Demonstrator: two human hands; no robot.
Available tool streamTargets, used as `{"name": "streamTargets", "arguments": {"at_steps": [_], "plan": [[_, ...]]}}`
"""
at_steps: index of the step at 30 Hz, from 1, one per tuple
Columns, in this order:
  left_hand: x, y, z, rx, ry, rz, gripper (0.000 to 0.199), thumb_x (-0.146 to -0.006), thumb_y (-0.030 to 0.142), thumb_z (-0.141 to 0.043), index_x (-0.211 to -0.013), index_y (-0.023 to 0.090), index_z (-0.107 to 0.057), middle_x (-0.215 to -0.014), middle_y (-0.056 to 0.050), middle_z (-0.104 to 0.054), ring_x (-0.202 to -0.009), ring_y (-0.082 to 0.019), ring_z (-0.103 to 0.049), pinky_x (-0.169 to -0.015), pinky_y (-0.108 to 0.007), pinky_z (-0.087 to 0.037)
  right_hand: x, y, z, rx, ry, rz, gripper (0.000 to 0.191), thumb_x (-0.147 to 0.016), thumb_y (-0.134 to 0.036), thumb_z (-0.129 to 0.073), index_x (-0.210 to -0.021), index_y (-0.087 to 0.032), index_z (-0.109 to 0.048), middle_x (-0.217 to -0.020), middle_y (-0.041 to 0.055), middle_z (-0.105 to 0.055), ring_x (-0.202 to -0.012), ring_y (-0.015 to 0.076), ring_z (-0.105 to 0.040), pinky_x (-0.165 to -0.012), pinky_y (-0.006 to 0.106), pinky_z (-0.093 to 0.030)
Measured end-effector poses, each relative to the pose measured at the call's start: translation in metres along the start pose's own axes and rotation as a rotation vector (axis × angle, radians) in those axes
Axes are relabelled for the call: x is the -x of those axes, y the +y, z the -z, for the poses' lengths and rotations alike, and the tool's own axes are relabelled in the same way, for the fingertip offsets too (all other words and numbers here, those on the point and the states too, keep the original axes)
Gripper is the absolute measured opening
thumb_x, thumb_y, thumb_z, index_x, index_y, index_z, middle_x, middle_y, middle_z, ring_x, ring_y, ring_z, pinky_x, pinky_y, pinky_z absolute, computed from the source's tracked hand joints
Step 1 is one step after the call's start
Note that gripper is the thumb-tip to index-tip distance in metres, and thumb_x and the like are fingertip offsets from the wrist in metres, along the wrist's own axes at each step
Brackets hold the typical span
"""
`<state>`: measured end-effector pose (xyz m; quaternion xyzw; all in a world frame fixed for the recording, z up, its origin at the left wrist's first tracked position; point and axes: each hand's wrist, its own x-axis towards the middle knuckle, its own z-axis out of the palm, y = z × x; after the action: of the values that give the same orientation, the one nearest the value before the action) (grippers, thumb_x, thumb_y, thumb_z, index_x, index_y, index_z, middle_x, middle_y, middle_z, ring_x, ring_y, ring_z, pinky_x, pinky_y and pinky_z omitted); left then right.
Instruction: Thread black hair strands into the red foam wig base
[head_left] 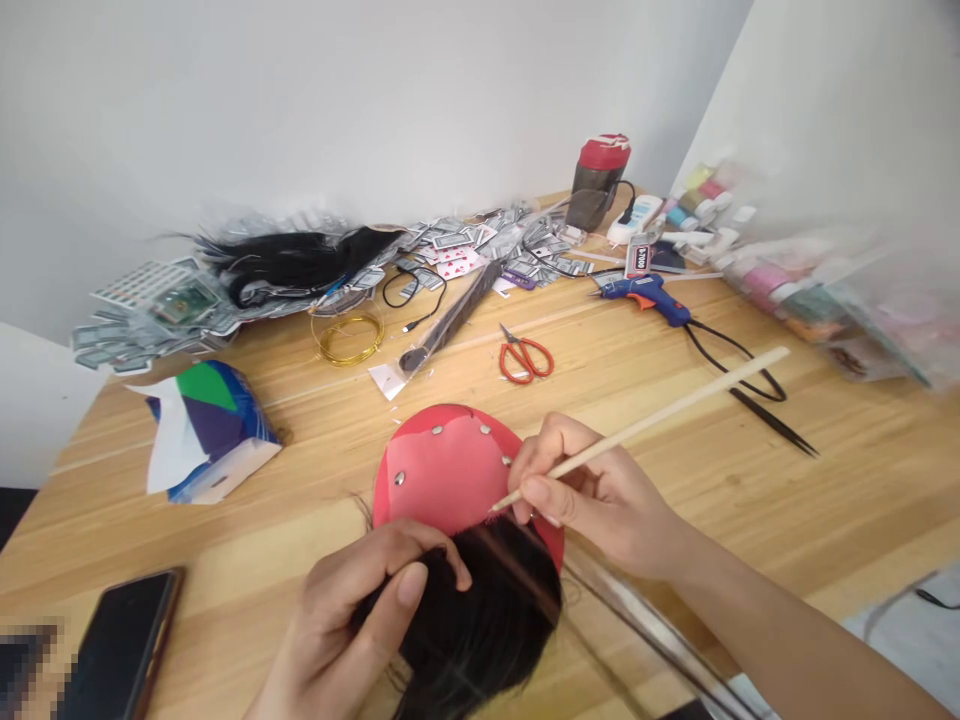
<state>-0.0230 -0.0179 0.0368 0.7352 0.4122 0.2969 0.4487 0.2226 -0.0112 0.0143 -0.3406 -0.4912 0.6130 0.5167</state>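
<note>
In the head view, a red round form (381, 487) sits near the table's front, with a pink sheet (448, 470) fixed on it by several silver studs. Black hair (480, 630) covers its near part and hangs toward me. My left hand (367, 600) rests over this hair with curled fingers, thumb and forefinger at its upper left side. Between thumb and fingers, my right hand (574, 490) grips a pale wooden stick (660, 415) like a pencil. The stick's tip touches or nearly touches the pink sheet where the hair begins.
Behind the form lie red-handled scissors (526, 358), a blue glue gun (645, 295), black tweezers (774, 422) and a gold wire coil (350, 340). A tissue pack (217, 430) and phone (124, 645) are left. More black hair (300, 262) and scattered cards (457, 262) lie at the back.
</note>
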Motion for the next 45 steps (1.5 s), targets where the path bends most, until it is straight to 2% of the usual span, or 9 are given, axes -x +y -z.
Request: {"name": "streamTargets", "arguments": {"at_steps": [9, 13, 16, 20, 25, 31, 35, 40, 45], "plan": [[-0.004, -0.004, -0.005, 0.215, 0.091, 0.135, 0.031, -0.100, 0.045, -0.057, -0.090, 0.028, -0.081, -0.090, -0.002, -0.077, -0.061, -0.010, -0.059, -0.054, -0.016, -0.046, -0.003, -0.005, 0.003, -0.058, -0.042, -0.084, 0.038, -0.092, -0.049, -0.075, -0.079, -0.020, -0.053, -0.064, -0.0006, -0.067, -0.050, 0.0085, -0.044, -0.048, 0.022, -0.030], [-0.007, -0.007, -0.005, 0.394, 0.103, 0.171, 0.031, -0.096, 0.047, -0.063, -0.086, 0.024, -0.081, -0.084, -0.004, -0.077, -0.056, -0.010, -0.056, -0.041, -0.018, -0.035, -0.003, -0.007, 0.001, -0.069, -0.057, -0.062, 0.036, -0.092, -0.045, -0.076, -0.078, -0.020, -0.054, -0.063, -0.0012, -0.067, -0.052, 0.0092, -0.048, -0.051, 0.023, -0.032], [-0.010, -0.004, -0.008, 0.516, 0.164, 0.209, 0.037, -0.090, 0.052, -0.070, -0.071, 0.021, -0.076, -0.077, -0.005, -0.077, -0.059, -0.013, -0.058, -0.047, -0.020, -0.039, -0.002, -0.005, -0.001, -0.047, -0.040, -0.037, 0.034, -0.092, -0.042, -0.075, -0.077, -0.020, -0.055, -0.063, -0.0015, -0.067, -0.056, 0.0109, -0.054, -0.056, 0.025, -0.038], [-0.013, 0.003, -0.013, 0.554, 0.213, 0.254, 0.040, -0.084, 0.056, -0.075, -0.069, 0.020, -0.075, -0.074, -0.008, -0.077, -0.065, -0.017, -0.062, -0.057, -0.023, -0.047, -0.001, -0.001, -0.003, -0.056, -0.023, -0.002, 0.031, -0.093, -0.040, -0.075, -0.079, -0.021, -0.055, -0.064, -0.0016, -0.068, -0.059, 0.0122, -0.059, -0.058, 0.025, -0.040], [-0.011, 0.004, -0.015, 0.555, 0.285, 0.283, 0.043, -0.081, 0.058, -0.078, -0.061, 0.020, -0.071, -0.073, -0.006, -0.077, -0.060, -0.014, -0.058, -0.055, -0.022, -0.043, 0.003, 0.003, -0.009, -0.029, 0.051, 0.003, 0.033, -0.094, -0.042, -0.074, -0.077, -0.021, -0.054, -0.064, -0.0014, -0.068, -0.058, 0.0120, -0.057, -0.055, 0.024, -0.037], [-0.011, -0.002, -0.008, 0.513, 0.180, 0.199, 0.039, -0.090, 0.052, -0.071, -0.069, 0.019, -0.073, -0.074, -0.003, -0.076, -0.039, -0.003, -0.026, -0.037, -0.020, -0.025, 0.006, 0.002, -0.011, 0.111, 0.061, 0.040, 0.027, -0.098, -0.040, -0.069, -0.080, -0.021, -0.059, -0.070, 0.0000, -0.070, -0.063, 0.0133, -0.059, -0.060, 0.026, -0.041], [-0.014, 0.000, -0.008, 0.505, 0.191, 0.184, 0.038, -0.088, 0.054, -0.073, -0.068, 0.021, -0.074, -0.067, -0.003, -0.074, -0.043, -0.007, -0.045, -0.039, -0.016, -0.032, 0.006, -0.002, -0.008, 0.145, 0.035, 0.035, 0.029, -0.099, -0.041, -0.067, -0.080, -0.022, -0.058, -0.070, 0.0006, -0.070, -0.060, 0.0132, -0.055, -0.056, 0.025, -0.039], [-0.015, 0.002, -0.009, 0.540, 0.183, 0.145, 0.040, -0.091, 0.049, -0.070, -0.065, 0.019, -0.069, -0.071, -0.002, -0.076, -0.036, -0.002, -0.027, -0.034, -0.017, -0.020, 0.004, -0.003, -0.005, 0.140, 0.001, 0.033, 0.031, -0.099, -0.045, -0.066, -0.081, -0.021, -0.057, -0.071, 0.0017, -0.070, -0.060, 0.0136, -0.055, -0.056, 0.026, -0.040], [-0.014, 0.002, -0.008, 0.534, 0.177, 0.191, 0.043, -0.087, 0.055, -0.073, -0.065, 0.019, -0.069, -0.066, -0.003, -0.072, -0.039, -0.006, -0.036, -0.036, -0.019, -0.026, 0.005, -0.002, -0.005, 0.160, 0.011, 0.031, 0.032, -0.098, -0.047, -0.066, -0.082, -0.021, -0.059, -0.071, 0.0026, -0.070, -0.061, 0.0145, -0.056, -0.057, 0.027, -0.040]]}}
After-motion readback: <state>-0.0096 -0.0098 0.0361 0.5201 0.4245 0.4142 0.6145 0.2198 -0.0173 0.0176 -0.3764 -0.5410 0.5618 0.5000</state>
